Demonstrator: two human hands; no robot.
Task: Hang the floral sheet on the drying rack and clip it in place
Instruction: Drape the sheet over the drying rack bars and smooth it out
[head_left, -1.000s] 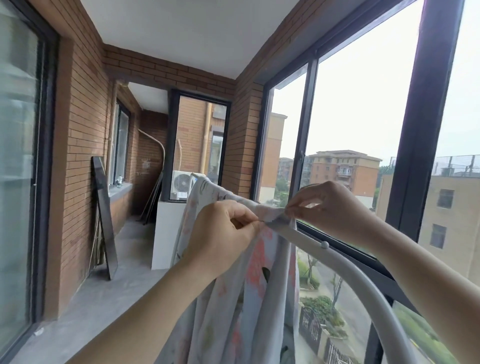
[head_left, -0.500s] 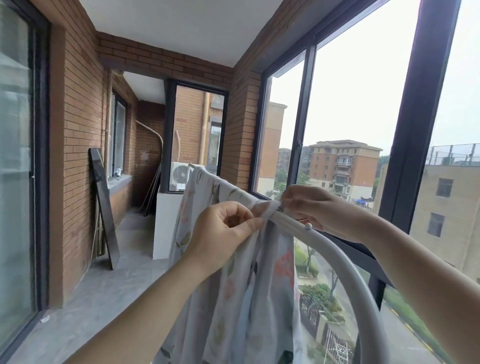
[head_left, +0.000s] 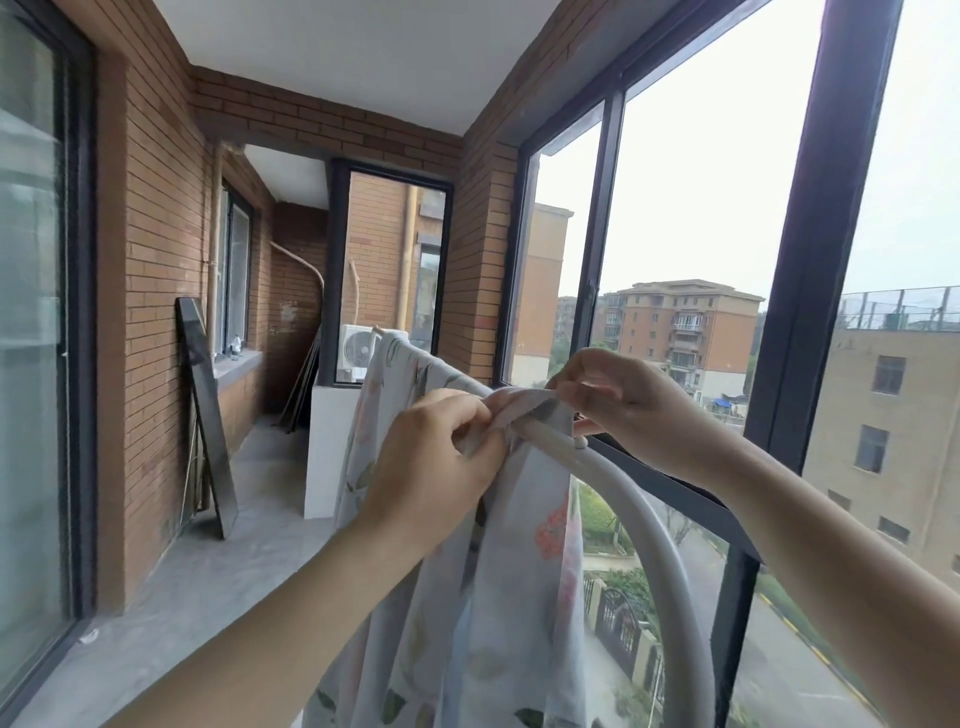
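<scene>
Pale floral cotton sheet (head_left: 498, 582) with leaf and red flower print: draped over the top rail of the white round-tube metal drying rack (head_left: 655, 525) and hanging down on both sides of it. It covers the rail from the far end to just before the near bend, where the tube curves down bare. The near top edge is bunched into a fold on the rail's crest, beside a small white knob (head_left: 581, 442) on the tube.

My left hand (head_left: 436, 467): on the near side of the rail, fingers curled, thumb and forefinger pinching the bunched top edge of the sheet.

My right hand (head_left: 626, 405): on the window side, just beyond the rail. Its fingers (head_left: 597, 397) are curled together, their tips pinching the end of the same fold. The hands are near each other, with the fold stretched between them. I cannot tell if anything else is in that pinch.

Around: black-framed window (head_left: 823, 270) right of the rack, apartment blocks outside. Past the rack's far end are a white low wall (head_left: 326, 452) and a white air-conditioner unit with round fan grille (head_left: 357, 352). A tall dark panel (head_left: 205, 415) leans tilted on the left brick wall (head_left: 156, 312), its foot on the grey concrete floor (head_left: 208, 582).
</scene>
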